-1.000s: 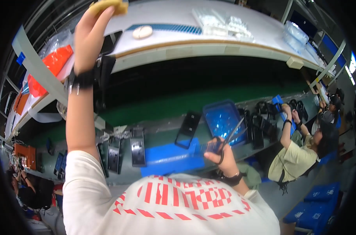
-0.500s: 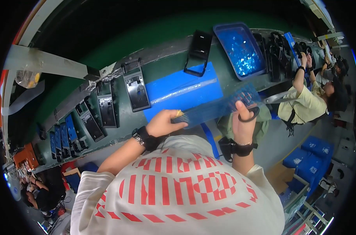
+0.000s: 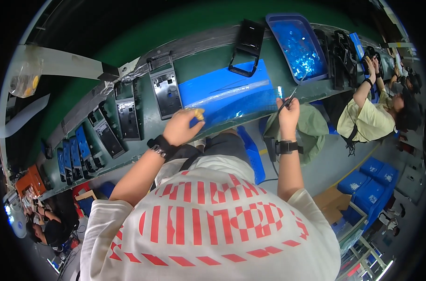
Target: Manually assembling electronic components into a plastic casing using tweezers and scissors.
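A translucent blue plastic strip (image 3: 234, 107) with small squares along it lies over the near part of an opaque blue sheet on the bench. At its left end is my left hand (image 3: 181, 127), thumb and fingers closed on the strip's edge, with yellow covers on the fingertips. My right hand (image 3: 290, 114) is shut on a pair of scissors (image 3: 293, 92) with dark handles, the blades pointing up and right. The strip's right end touches or sits just beside these fingers. On the opaque blue sheet (image 3: 203, 89), a band of clear tape runs lengthwise.
A black plastic frame (image 3: 248, 44) rests across the sheet's far edge. Beyond my right hand stands a blue tray (image 3: 323, 70) of shiny blue pieces. Black housings (image 3: 166, 91) line the bench leftward. A green bag (image 3: 311, 136) hangs below the edge; a co-worker (image 3: 363, 117) sits right.
Both hands have moved forward over the bench, bringing the translucent strip from above my lap onto the blue sheet. The scissors have swung to point away from me.
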### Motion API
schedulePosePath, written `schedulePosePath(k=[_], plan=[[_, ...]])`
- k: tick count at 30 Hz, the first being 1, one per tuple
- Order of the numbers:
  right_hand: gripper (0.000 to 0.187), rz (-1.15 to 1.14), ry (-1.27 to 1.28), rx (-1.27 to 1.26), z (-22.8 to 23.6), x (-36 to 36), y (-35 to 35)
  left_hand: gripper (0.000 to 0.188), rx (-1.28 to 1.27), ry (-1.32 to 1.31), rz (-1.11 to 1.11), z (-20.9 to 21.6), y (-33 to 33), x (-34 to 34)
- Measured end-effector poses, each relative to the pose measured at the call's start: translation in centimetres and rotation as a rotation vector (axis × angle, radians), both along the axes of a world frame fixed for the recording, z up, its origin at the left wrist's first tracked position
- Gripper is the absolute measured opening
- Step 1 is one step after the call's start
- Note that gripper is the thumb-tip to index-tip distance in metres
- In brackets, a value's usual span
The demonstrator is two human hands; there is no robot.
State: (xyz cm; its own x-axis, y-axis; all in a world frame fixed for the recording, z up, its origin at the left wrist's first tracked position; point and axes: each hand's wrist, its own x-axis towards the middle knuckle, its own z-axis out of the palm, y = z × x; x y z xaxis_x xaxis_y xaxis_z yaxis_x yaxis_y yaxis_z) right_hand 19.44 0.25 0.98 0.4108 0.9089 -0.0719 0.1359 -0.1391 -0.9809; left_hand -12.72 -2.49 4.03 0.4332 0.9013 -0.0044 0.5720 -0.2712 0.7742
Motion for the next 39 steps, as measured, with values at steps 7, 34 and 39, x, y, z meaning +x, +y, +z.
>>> schedulePosePath(k=[7, 34, 39], plan=[[0.019, 0.028, -0.019, -0.044, -0.2, 0.3, 1.5, 0.018, 0.072, 0.329, 0.030, -0.4, 1.5, -0.3], [0.021, 0.054, -0.015, -0.160, -0.3, 1.9, 2.1, 0.020, 0.066, 0.341, -0.054, -0.3, 8.4, -0.4], [0.026, 0.064, -0.233, -0.184, -0.7, 0.4, 4.0, 0.022, -0.177, 0.350, 0.158, 2.6, 6.1, -2.2]])
